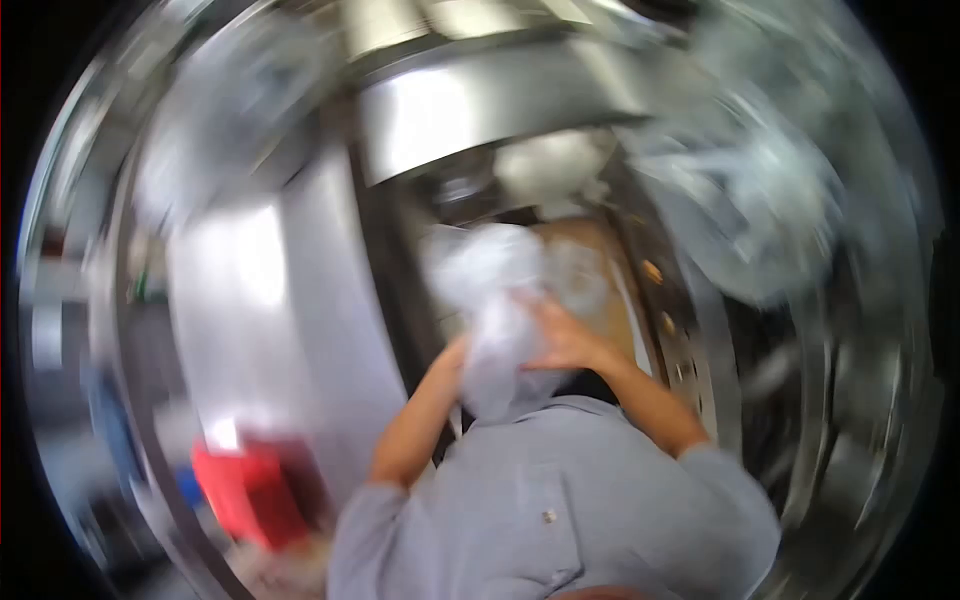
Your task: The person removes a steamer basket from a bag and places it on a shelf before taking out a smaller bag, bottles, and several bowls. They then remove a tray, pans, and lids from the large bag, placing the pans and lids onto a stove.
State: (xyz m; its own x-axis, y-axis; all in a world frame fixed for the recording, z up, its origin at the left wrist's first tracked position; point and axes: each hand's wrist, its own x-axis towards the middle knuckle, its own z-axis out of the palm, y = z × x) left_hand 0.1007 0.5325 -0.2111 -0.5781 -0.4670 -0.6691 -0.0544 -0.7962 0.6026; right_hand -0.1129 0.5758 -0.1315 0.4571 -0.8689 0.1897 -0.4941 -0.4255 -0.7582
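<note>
A whitish translucent plastic bag (pixel 493 345), blurred by motion, is in front of my chest, between my two hands. My right hand (pixel 558 335) grips the bag from the right, its fingers bent over the side of the plastic. On the other side my left hand (pixel 461 352) reaches in behind the bag, which covers its fingers. Just beyond the hands, a bulging clear-white bag (pixel 490 262) overlaps the one I hold. To its right, a smaller clear plastic bundle (pixel 578 278) lies on a brown board (pixel 618 318).
Farther back sits a cream-white bag (pixel 550 168) below a shiny metal panel (pixel 490 105). A steel counter (pixel 330 290) runs along the left, with a red container (pixel 250 490) near its front end. Large clear plastic bags (pixel 750 210) fill the right side.
</note>
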